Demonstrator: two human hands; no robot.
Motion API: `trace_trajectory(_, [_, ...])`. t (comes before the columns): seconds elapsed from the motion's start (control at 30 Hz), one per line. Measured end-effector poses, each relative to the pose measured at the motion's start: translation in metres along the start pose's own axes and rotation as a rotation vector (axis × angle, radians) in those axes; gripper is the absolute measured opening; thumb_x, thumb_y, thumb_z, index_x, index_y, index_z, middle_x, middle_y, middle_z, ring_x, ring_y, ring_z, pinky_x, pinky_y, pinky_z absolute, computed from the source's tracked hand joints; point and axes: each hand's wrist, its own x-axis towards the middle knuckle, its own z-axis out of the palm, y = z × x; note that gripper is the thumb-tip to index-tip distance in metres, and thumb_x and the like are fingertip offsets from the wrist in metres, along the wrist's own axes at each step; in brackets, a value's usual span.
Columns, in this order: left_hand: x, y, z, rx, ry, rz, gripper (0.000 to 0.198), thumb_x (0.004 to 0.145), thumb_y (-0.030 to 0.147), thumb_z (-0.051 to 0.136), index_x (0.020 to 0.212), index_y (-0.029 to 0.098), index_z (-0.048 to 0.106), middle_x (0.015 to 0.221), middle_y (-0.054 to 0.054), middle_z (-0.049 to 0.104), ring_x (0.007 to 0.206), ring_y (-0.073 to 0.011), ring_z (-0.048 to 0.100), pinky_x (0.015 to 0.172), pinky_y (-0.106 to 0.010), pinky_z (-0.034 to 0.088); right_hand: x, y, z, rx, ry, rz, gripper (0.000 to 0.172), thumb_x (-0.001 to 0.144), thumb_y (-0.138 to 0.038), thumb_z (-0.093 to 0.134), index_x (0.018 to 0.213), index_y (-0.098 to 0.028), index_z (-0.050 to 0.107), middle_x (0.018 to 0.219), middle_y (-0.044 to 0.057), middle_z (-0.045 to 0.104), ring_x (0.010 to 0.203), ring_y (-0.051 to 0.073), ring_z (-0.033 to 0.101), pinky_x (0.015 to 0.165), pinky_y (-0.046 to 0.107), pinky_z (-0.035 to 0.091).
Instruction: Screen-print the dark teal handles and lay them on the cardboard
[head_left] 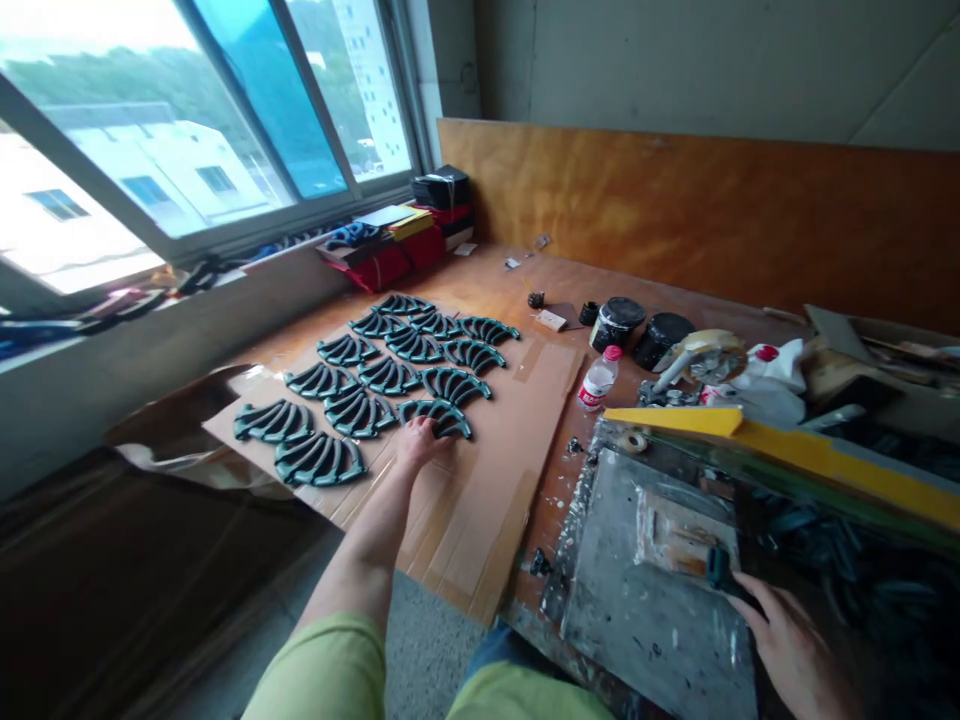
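Note:
Rows of fan-shaped dark green slatted pieces (345, 350) lie on a flat cardboard sheet (487, 490). At the near right of these rows, my left hand (420, 440) has its fingers closed on the edge of one fan-shaped piece (437, 414), which rests on the cardboard. My right hand (795, 635) grips a slim dark green piece (720, 570), its thicker end pointing left. That end is above a grey board (637, 590), close to a smeared, light-coloured patch (667, 530). My right fingers partly hide the piece, so its full shape is unclear.
A red-capped bottle (600, 378), black tubs (617, 322) and a tape dispenser (705, 360) stand at the right. Beyond a yellow strip (847, 450) lies a heap of dark pieces (840, 560). Red boxes (382, 262) sit by the window; an orange-brown panel (637, 205) lines the back.

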Motion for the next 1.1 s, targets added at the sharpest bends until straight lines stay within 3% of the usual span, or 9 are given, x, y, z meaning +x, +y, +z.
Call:
trace_trajectory(0.13, [-0.005,0.002,0.014,0.015,0.058,-0.042,0.058,0.078,0.043,0.064,0.125,0.010,0.054,0.139,-0.022,0.049,0.133,-0.0354,0.040,0.108,-0.045,0.033,0.010,-0.022,0.003,-0.014,-0.023,-0.023,0.031,0.092,-0.039,0.043,0.103,-0.022,0.067,0.097,0.010,0.069,0.090,0.024,0.066,0.081,0.039,0.053])
trace_trajectory(0.27, [-0.031,0.021,0.035,-0.086,0.272,-0.003,0.061,0.084,0.043,0.056,0.132,0.008,0.046,0.146,-0.025,0.038,0.139,-0.0344,0.032,0.113,-0.047,0.028,0.026,-0.041,0.004,-0.048,-0.079,-0.093,0.028,0.092,-0.020,0.044,0.107,-0.021,0.067,0.105,0.008,0.069,0.099,0.024,0.061,0.087,0.039,0.048])
trace_trajectory(0.33, [-0.049,0.039,0.041,-0.196,0.339,0.033,0.054,0.084,0.044,0.054,0.127,0.011,0.051,0.143,-0.022,0.043,0.137,-0.0311,0.038,0.112,-0.043,0.031,0.032,-0.046,0.007,-0.081,-0.089,-0.122,0.030,0.092,-0.016,0.042,0.108,-0.020,0.068,0.107,0.009,0.069,0.099,0.024,0.060,0.086,0.039,0.046])
trace_trajectory(0.47, [-0.092,0.096,0.036,-0.394,0.298,0.042,0.037,0.086,0.042,0.052,0.114,0.018,0.059,0.136,-0.016,0.052,0.130,-0.0269,0.047,0.109,-0.041,0.036,0.039,-0.051,0.016,-0.082,-0.111,-0.183,0.032,0.092,-0.014,0.043,0.111,-0.020,0.069,0.106,0.008,0.068,0.100,0.023,0.057,0.087,0.037,0.044])
trace_trajectory(0.63, [-0.132,0.192,-0.005,-0.719,0.226,0.143,0.030,0.086,0.042,0.056,0.104,0.020,0.064,0.126,-0.013,0.062,0.118,-0.0253,0.057,0.100,-0.040,0.044,0.041,-0.045,0.025,-0.056,-0.131,-0.220,0.034,0.091,-0.013,0.046,0.117,-0.020,0.067,0.106,0.008,0.068,0.101,0.023,0.055,0.087,0.036,0.045])
trace_trajectory(0.8, [-0.138,0.279,-0.088,-1.239,0.236,0.221,0.043,0.084,0.052,0.057,0.109,0.018,0.062,0.086,-0.004,0.067,0.082,-0.0152,0.064,0.078,-0.029,0.053,0.049,-0.045,0.027,-0.026,-0.103,-0.311,0.050,0.091,-0.021,0.053,0.141,-0.022,0.048,0.142,0.010,0.052,0.131,0.025,0.044,0.108,0.044,0.035])
trace_trajectory(0.87, [-0.136,0.303,-0.121,-1.429,0.127,0.250,0.044,0.085,0.059,0.052,0.099,0.018,0.062,0.063,0.002,0.058,0.058,-0.0115,0.057,0.062,-0.025,0.053,0.053,-0.048,0.032,-0.022,-0.145,-0.376,0.059,0.090,-0.032,0.058,0.145,-0.022,0.041,0.149,0.011,0.043,0.138,0.027,0.037,0.113,0.048,0.029])
trace_trajectory(0.97, [-0.137,0.320,-0.146,-1.517,-0.043,0.273,0.051,0.084,0.066,0.045,0.076,0.018,0.059,0.052,0.003,0.052,0.045,-0.0099,0.047,0.049,-0.023,0.049,0.058,-0.049,0.038,0.000,-0.234,-0.472,0.055,0.089,-0.036,0.060,0.140,-0.022,0.048,0.146,0.012,0.047,0.138,0.026,0.039,0.114,0.051,0.026])
trace_trajectory(1.1, [-0.158,0.305,-0.138,-1.490,-0.062,0.244,0.051,0.081,0.065,0.051,0.075,0.016,0.063,0.059,-0.001,0.059,0.053,-0.0121,0.055,0.053,-0.023,0.050,0.058,-0.029,0.025,0.094,-0.221,-0.453,0.042,0.087,-0.038,0.064,0.127,-0.027,0.061,0.134,0.006,0.060,0.129,0.025,0.050,0.112,0.048,0.031])
